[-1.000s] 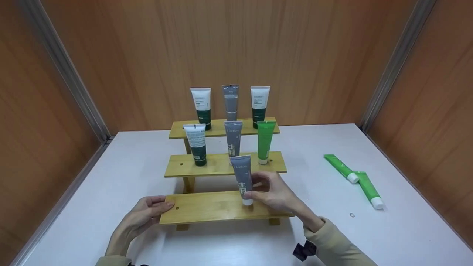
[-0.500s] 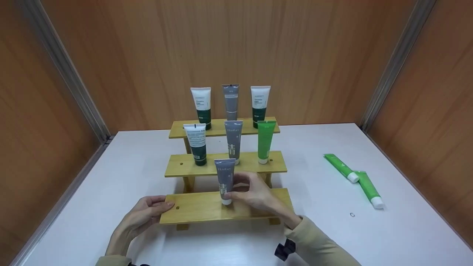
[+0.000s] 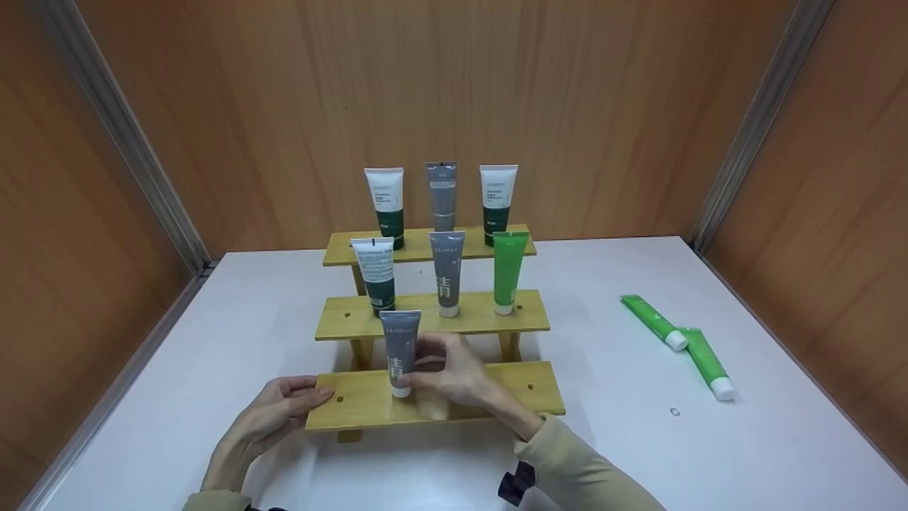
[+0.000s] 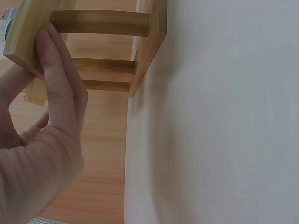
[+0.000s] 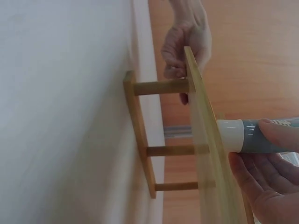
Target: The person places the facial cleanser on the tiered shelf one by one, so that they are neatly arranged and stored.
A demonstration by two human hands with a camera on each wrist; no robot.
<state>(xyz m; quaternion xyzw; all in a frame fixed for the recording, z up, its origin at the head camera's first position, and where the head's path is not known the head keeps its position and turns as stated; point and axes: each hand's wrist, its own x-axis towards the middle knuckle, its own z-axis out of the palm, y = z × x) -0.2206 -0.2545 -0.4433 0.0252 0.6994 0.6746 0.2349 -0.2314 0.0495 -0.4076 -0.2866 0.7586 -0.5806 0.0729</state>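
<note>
My right hand (image 3: 454,375) pinches a grey squeeze tube (image 3: 401,351) low on its body, thumb in front. The tube stands upright, white cap down, over the left half of the bottom step (image 3: 468,397) of a wooden three-tier stand. In the right wrist view its white cap (image 5: 230,135) is right at the board's surface. My left hand (image 3: 280,411) grips the left end of that same step, thumb on top; the left wrist view shows fingers (image 4: 58,88) pressed to its underside.
The middle step (image 3: 418,326) bears a white-and-dark-green tube (image 3: 376,273), a grey tube (image 3: 447,273) and a green tube (image 3: 508,270). Three more tubes stand on the top step (image 3: 415,245). Two green tubes (image 3: 706,363) lie on the white table at right, near a small ring (image 3: 674,411).
My right hand has moved left along the bottom step, carrying the grey tube from the right of its middle to the left. The left hand has stayed in place.
</note>
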